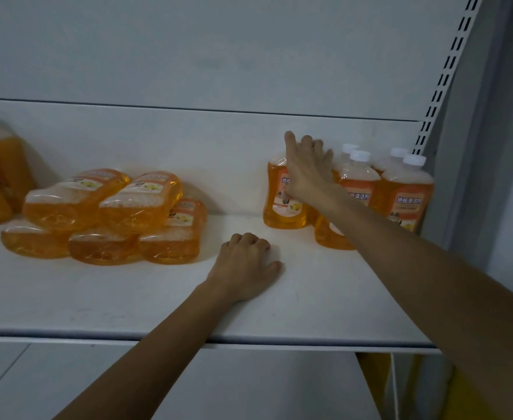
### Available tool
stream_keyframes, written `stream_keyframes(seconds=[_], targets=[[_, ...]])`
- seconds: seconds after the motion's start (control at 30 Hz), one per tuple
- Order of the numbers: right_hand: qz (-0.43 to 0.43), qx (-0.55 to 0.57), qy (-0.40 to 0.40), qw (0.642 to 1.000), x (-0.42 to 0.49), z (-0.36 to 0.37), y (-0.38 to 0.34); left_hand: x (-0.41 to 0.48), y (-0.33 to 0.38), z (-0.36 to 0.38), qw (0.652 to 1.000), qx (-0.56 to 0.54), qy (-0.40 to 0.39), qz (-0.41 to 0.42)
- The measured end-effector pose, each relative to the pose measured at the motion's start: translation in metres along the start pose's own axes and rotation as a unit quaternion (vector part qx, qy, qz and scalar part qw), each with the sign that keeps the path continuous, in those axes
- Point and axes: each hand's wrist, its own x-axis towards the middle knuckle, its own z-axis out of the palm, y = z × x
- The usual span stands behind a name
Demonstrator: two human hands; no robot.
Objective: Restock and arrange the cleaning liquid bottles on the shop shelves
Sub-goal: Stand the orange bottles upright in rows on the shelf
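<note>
Shelf [158, 298], white.
- R hand [306, 172]: grips top of upright floor-cleaner bottle [282, 207], shelf rear-right, beside upright btl group [403, 192].
- L hand [244, 268]: fingers curled, holding nothing, rests mid-shelf.
- 5 flat-stacked btls [103, 216]: shelf left.

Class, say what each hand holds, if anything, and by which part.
The right hand grips the leftmost upright floor-cleaner bottle by its top; the left hand rests on the shelf, holding nothing.

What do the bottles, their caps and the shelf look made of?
Bottles: clear glossy plastic, probably; orange liquid shows through.
Caps: opaque white plastic, matte.
Shelf: white painted metal, likely; thin smooth sheet with a folded front edge.
</note>
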Motion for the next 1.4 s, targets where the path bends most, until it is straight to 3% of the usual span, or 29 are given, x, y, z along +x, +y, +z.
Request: stream_keyframes(seconds=[0.13,0.27,0.37,0.43,0.5,0.6,0.67,0.83,1.03,1.2,1.33,1.4], targets=[[0.004,-0.028,0.006,1.0,-0.003,-0.003,-0.001,-0.003,-0.002,-0.006,0.997,-0.047,0.054,0.015],[-0.003,-0.045,-0.002,0.999,-0.009,-0.007,-0.006,-0.017,-0.017,-0.033,0.983,-0.061,0.167,0.05],[-0.107,-0.059,0.073,0.99,-0.014,-0.013,-0.033,-0.026,-0.045,-0.07,0.964,-0.044,0.252,0.074],[-0.182,0.011,0.103,0.978,-0.014,-0.019,-0.061,-0.031,-0.066,-0.097,0.958,-0.035,0.283,0.038],[-0.186,0.148,0.081,0.968,-0.01,-0.022,-0.089,-0.035,-0.089,-0.117,0.96,-0.041,0.276,-0.033],[-0.108,0.364,-0.043,0.924,-0.003,-0.02,-0.125,-0.042,-0.113,-0.128,0.974,-0.068,0.175,-0.127],[-0.051,0.415,-0.122,0.9,0.005,-0.013,-0.143,-0.047,-0.116,-0.123,0.984,-0.031,0.115,-0.134],[0.011,0.442,-0.224,0.868,0.023,0.015,-0.169,-0.047,-0.119,-0.112,0.99,0.05,0.087,-0.103],[0.035,0.512,-0.153,0.845,0.022,0.029,-0.169,-0.041,-0.129,-0.107,0.988,0.072,0.1,-0.09],[0.028,0.576,-0.018,0.817,0.014,0.014,-0.168,-0.049,-0.12,-0.095,0.977,0.119,0.16,-0.069],[0.007,0.612,-0.021,0.791,0.013,-0.005,-0.147,-0.048,-0.109,-0.083,0.96,0.027,0.278,-0.016],[-0.002,0.618,-0.028,0.785,0.008,-0.015,-0.129,-0.044,-0.099,-0.082,0.956,-0.025,0.292,-0.027]])
